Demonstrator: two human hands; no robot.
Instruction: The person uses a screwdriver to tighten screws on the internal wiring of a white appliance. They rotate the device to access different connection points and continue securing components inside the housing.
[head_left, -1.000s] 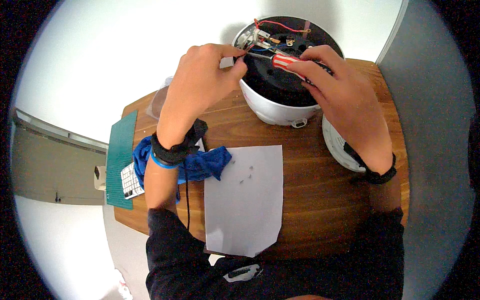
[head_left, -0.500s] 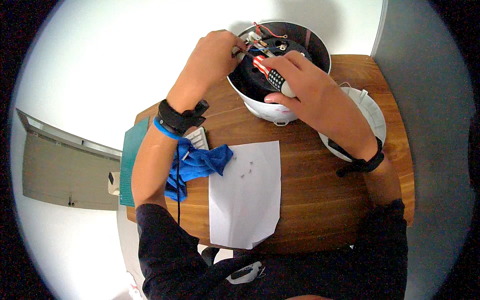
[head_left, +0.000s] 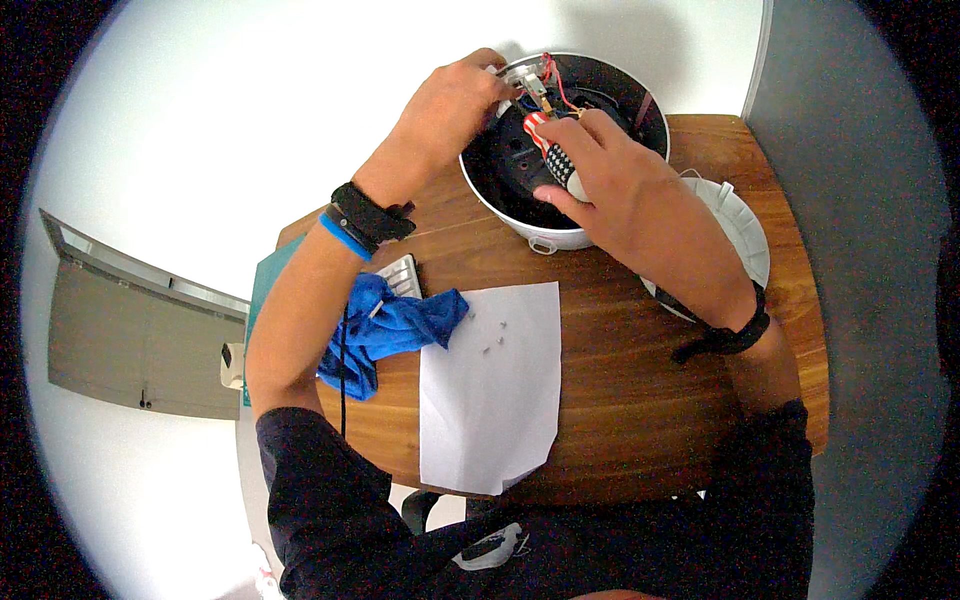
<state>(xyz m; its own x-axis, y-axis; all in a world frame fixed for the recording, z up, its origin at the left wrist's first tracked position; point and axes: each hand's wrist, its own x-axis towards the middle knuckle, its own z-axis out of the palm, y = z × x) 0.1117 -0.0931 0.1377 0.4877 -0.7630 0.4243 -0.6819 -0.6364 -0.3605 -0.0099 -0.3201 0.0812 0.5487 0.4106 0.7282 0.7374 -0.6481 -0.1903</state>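
My left hand (head_left: 455,110) is closed at the upper-left rim of a white round appliance housing (head_left: 555,237), fingertips around something by a metal-and-white component (head_left: 532,82) with red wires (head_left: 560,78); what exactly it grips is hidden. My right hand (head_left: 625,190) grips a screwdriver (head_left: 560,165) with a red-striped and starred handle, pointed up toward that component. The housing's dark interior shows a few holes and a blue wire. Beside it, under my right forearm, lies a white round cover (head_left: 730,225).
The wooden table (head_left: 670,400) holds a white paper (head_left: 490,410) with several small screws (head_left: 500,342), a crumpled blue cloth (head_left: 420,325), a white keyboard (head_left: 400,275), a black cable and a green mat (head_left: 268,270). White wall behind, grey panel right, cabinet left.
My left hand has shifted up onto the rim. The screwdriver now points more steeply upward, and the red wire, earlier stretched rightward, hangs down beside the component. The view has shifted slightly.
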